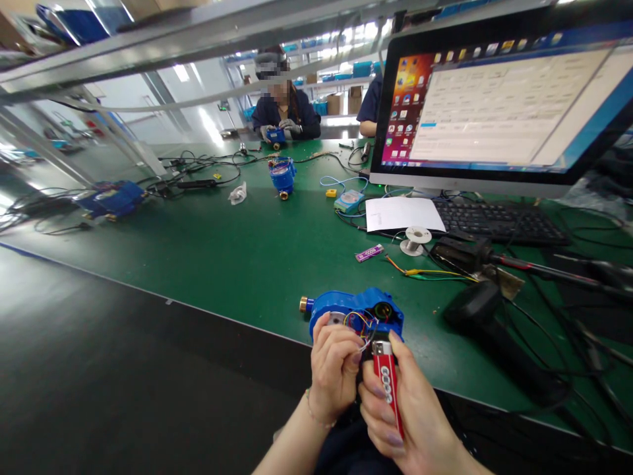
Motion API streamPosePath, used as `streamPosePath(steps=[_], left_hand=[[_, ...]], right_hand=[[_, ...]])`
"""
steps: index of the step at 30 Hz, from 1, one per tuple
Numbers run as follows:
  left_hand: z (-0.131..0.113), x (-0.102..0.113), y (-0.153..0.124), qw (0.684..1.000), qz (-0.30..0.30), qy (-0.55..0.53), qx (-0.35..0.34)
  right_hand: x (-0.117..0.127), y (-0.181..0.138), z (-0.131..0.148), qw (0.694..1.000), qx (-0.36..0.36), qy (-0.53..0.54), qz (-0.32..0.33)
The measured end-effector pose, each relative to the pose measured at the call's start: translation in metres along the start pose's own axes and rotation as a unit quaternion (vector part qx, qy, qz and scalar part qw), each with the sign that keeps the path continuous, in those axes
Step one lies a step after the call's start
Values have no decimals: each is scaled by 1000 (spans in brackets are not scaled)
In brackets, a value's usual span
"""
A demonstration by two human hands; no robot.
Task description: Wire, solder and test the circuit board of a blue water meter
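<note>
**Lighter and loose wires at the edge of a green bench**

The right hand [410,402] is closed around a red lighter [386,382], thumb on its upper edge, its glossy plastic body slanting up towards a metal head. The left hand [333,366] is curled, its fingertips pinching thin coloured wires [360,323] just beside the lighter's head; whether the wires and the lighter touch is hard to make out, since the fingers cover the join. Both wrists run out of the bottom of the picture.

The wires come from a blue meter body [356,310], a rounded plastic housing with a brass threaded stub at its left end and a dark round recess on top. It lies at the near edge of the green mat [237,257], just behind the hands, which hide its lower half.

To the right of the meter body lies a black handheld tool [477,307], its lower part lost in a tangle of dark cables. Behind the meter body sit a small purple board [369,253], a white spool [415,239] and a sheet of white paper [403,214]. Further right, a black keyboard [494,221] stands under a monitor [499,105], whose screen text is too blurred to read and whose right side is cut off.

Far behind the meter body, a 2nd blue meter [282,175] rests on the mat, and a person in dark blue [284,112] sits at the far side.
</note>
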State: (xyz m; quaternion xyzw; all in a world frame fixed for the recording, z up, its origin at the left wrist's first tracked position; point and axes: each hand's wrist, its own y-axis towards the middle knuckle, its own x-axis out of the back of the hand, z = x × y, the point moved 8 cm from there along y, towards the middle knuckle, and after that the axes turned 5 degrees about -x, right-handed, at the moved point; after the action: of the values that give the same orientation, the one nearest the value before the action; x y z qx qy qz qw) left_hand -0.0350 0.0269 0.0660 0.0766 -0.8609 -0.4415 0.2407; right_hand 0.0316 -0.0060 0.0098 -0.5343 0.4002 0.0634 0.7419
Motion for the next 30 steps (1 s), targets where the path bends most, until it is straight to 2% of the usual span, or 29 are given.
streamPosePath(steps=[23,30], left_hand=[[0,0,1,1000,-3,6,0],[-1,2,2,1000,-4,5,1]], right_hand=[[2,3,7,999,10,-4,33],[1,-1,-2,999,-15,-32,35]])
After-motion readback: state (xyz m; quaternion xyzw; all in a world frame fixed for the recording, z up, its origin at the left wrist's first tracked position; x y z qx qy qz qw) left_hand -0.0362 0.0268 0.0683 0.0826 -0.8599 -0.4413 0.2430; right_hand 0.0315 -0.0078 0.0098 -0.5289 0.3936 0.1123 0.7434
